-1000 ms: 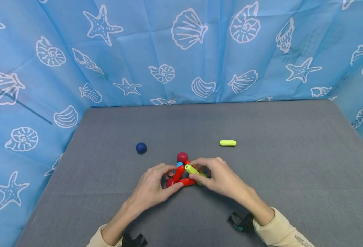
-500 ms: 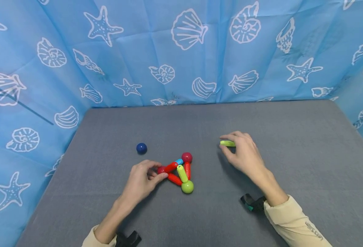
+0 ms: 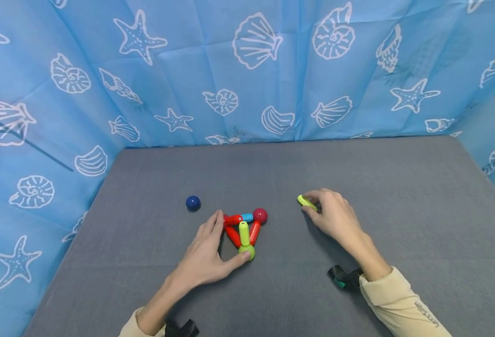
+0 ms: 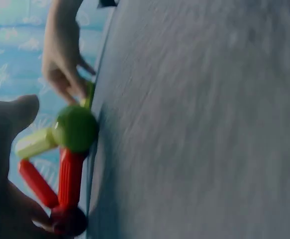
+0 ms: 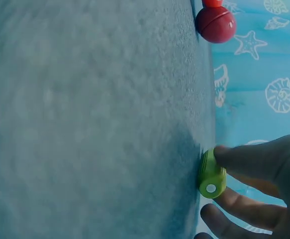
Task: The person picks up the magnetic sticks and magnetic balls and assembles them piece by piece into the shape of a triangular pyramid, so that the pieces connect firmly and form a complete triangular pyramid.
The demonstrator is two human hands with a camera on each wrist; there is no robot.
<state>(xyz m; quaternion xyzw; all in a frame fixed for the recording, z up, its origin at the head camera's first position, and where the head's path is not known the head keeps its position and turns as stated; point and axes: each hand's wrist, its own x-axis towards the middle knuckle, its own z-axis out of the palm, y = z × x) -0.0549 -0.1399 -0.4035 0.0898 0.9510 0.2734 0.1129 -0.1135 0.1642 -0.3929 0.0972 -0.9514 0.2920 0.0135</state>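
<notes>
Magnetic building sticks and balls form a small triangle, with a red stick (image 3: pixel 254 232), a blue stick (image 3: pixel 247 217) and a red ball (image 3: pixel 260 216) among its parts. A yellow-green stick (image 3: pixel 244 233) rises from the green ball (image 4: pixel 76 128) at the near corner. My left hand (image 3: pixel 207 255) spans the triangle's left side, thumb over the green ball and fairly straight fingers at the left red ball (image 4: pixel 69 220). To the right, my right hand (image 3: pixel 333 213) pinches a loose yellow-green magnetic stick (image 5: pixel 212 174) between thumb and fingers, close over the table.
A dark blue ball (image 3: pixel 193 203) lies by itself left of the triangle. The grey cloth-covered table (image 3: pixel 378 178) ends at a blue curtain (image 3: pixel 214 47) with white shell prints. Black straps with small devices sit at both wrists.
My right hand left the triangle, reached the loose yellow-green stick and has now tilted it. The triangle has turned under my left hand, whose thumb moved to the green ball.
</notes>
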